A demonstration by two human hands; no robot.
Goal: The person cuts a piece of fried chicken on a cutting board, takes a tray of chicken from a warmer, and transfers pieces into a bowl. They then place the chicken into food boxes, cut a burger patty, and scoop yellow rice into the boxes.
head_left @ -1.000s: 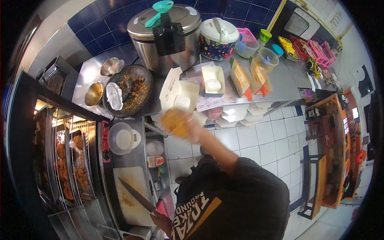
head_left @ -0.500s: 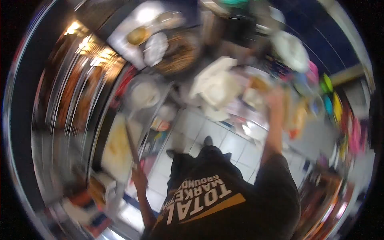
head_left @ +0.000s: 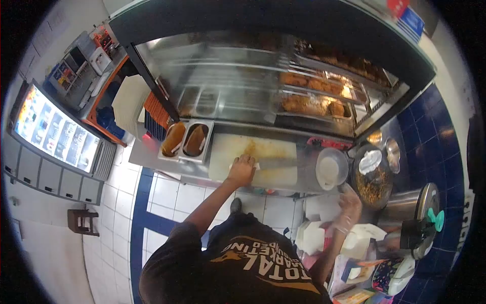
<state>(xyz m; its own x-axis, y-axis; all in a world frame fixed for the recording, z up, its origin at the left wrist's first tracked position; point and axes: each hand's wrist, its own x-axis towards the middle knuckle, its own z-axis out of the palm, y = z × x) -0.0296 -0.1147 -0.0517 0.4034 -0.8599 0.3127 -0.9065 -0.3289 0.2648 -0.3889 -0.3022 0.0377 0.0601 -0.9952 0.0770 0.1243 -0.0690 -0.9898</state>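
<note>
My left hand (head_left: 242, 169) rests on the white cutting board (head_left: 238, 147), shut on the handle of a knife (head_left: 278, 163) whose blade lies flat across the board, pointing right. My right hand (head_left: 349, 202), in a clear glove and blurred, hovers over the counter beside a dark bowl of brown crumbs (head_left: 373, 178); nothing shows in it, and its fingers are unclear. Open white food boxes (head_left: 314, 237) lie just below that hand.
Behind the board stands a glass warmer holding fried pieces (head_left: 314, 104). Two sauce pans (head_left: 185, 140) sit left of the board, a lidded round tub (head_left: 331, 169) to its right. A steel pot (head_left: 412, 213) stands far right, and a lit menu screen (head_left: 50, 133) and a stool (head_left: 81, 221) at left.
My view has swung from the box counter round to the warmer. The knife hand now rests on the cutting board. My right hand no longer holds the fried piece.
</note>
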